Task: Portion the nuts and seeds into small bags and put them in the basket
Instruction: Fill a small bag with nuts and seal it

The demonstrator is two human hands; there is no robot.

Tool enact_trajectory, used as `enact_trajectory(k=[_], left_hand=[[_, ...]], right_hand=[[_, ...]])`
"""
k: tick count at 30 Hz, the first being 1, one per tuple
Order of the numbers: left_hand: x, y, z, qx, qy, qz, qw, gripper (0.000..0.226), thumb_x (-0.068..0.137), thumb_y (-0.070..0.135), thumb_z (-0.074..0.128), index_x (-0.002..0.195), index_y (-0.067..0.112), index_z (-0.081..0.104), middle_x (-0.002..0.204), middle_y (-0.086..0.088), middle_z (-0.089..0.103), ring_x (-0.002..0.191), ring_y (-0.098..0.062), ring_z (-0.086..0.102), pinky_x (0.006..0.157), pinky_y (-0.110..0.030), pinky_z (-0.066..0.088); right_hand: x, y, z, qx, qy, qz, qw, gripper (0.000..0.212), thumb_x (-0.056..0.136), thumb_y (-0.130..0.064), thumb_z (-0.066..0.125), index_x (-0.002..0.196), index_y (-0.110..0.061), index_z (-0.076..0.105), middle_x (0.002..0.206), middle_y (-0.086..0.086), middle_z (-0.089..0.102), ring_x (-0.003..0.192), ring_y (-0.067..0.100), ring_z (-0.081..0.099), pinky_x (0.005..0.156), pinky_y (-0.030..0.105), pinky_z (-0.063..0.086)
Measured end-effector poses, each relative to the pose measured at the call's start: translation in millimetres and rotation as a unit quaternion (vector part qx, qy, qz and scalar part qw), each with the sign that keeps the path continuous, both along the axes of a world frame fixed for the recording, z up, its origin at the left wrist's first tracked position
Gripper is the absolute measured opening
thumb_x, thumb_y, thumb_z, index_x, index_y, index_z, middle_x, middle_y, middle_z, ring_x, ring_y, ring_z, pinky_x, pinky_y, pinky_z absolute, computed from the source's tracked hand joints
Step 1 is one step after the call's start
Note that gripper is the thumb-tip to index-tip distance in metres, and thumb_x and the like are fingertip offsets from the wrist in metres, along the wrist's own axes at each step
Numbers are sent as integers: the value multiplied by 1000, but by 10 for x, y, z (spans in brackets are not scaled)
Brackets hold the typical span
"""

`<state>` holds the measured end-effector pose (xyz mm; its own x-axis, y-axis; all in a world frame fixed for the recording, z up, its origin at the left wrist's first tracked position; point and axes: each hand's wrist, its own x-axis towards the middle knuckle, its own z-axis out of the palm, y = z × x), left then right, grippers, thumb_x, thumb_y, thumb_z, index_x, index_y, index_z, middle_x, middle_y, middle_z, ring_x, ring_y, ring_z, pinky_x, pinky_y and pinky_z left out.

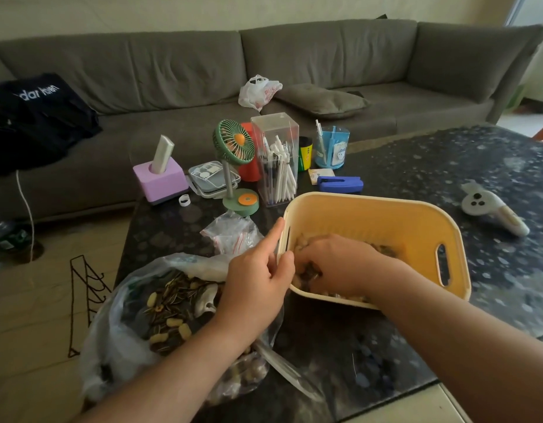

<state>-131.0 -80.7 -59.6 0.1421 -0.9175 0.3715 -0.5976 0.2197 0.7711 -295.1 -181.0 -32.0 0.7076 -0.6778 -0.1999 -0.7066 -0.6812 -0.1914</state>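
A yellow basket [416,221] stands tilted on the dark table, with filled small bags of nuts in its bottom. My right hand [334,264] reaches down inside it, fingers curled round a small bag of nuts and seeds. My left hand [258,276] holds the basket's near left rim, its index finger stretched up along the edge. A large clear plastic bag [169,309] of sunflower seeds and peanuts lies open at the front left, partly under my left forearm. Several empty small zip bags [233,233] lie just behind it.
Behind the basket stand a green desk fan [236,169], a clear pen box [278,160], a blue stapler [340,184], a blue cup [331,148] and a purple block [160,178]. A white controller [489,209] lies at the right. A grey sofa [294,65] runs behind.
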Motion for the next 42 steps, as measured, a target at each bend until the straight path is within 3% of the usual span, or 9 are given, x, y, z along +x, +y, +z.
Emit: enact_trajectory(k=[8, 13, 17, 19, 22, 25, 31, 36, 42], left_hand=[[-2, -49, 53, 83, 86, -23, 993, 52, 112, 27, 49, 160, 44, 37, 59, 9, 45, 55, -8, 40, 52, -24, 36], [68, -375, 194, 168, 135, -32, 976, 48, 110, 34, 55, 157, 43, 48, 102, -17, 72, 82, -29, 74, 77, -49, 66], [141, -471, 328, 197, 164, -82, 963, 28, 113, 31, 48, 123, 43, 72, 86, -16, 70, 72, -23, 72, 65, -38, 63], [310, -544, 420, 181, 98, -68, 976, 30, 113, 37, 48, 99, 37, 75, 75, -3, 71, 70, -20, 72, 64, -39, 58], [664, -730, 394, 164, -47, 14, 985, 24, 108, 40, 55, 104, 32, 77, 83, 9, 74, 79, -7, 71, 77, -34, 57], [871, -843, 239, 241, -136, 77, 958, 17, 101, 38, 64, 98, 29, 78, 97, 8, 76, 99, -15, 71, 91, -35, 57], [817, -922, -136, 350, -257, 89, 896, 44, 78, 70, 64, 69, 28, 62, 88, 1, 69, 91, -25, 68, 89, -45, 58], [774, -885, -127, 295, -222, 106, 923, 22, 92, 44, 66, 75, 31, 71, 95, 6, 70, 95, -21, 67, 92, -45, 58], [841, -393, 415, 139, -80, 141, 977, 15, 89, 35, 78, 79, 28, 70, 80, 10, 71, 75, -1, 65, 65, -22, 49]], right_hand=[[-28, -49, 202, 43, 20, -28, 998, 20, 101, -34, 65, 119, -37, 72, 104, -18, 68, 94, 6, 64, 85, 22, 51], [-69, -60, 448, -48, -139, -126, 981, 21, 103, -33, 61, 121, -36, 72, 110, -14, 72, 92, 5, 65, 82, 23, 55], [97, 141, 460, -131, -233, -60, 962, 22, 101, -27, 61, 118, -32, 74, 98, -14, 71, 85, 4, 63, 71, 22, 54], [165, 170, 455, -143, -255, -38, 955, 27, 99, -25, 61, 123, -32, 71, 98, -13, 68, 85, 7, 62, 71, 28, 58], [217, 120, 436, -151, -276, -37, 948, 28, 98, -22, 63, 123, -31, 72, 103, -12, 68, 88, 8, 62, 73, 31, 59], [269, 76, 384, -145, -281, -34, 948, 22, 97, -21, 63, 114, -29, 77, 101, -11, 68, 89, 10, 62, 77, 36, 59], [286, 50, 364, -137, -274, -41, 951, 20, 97, -21, 64, 108, -29, 78, 96, -14, 63, 87, 8, 60, 77, 34, 58], [276, 86, 371, -153, -281, -36, 947, 19, 97, -20, 66, 109, -27, 78, 99, -10, 67, 87, 8, 60, 75, 32, 58], [413, 223, 511, -155, -333, -61, 928, 20, 97, -18, 66, 112, -26, 77, 97, -15, 64, 86, 5, 59, 74, 16, 46]])
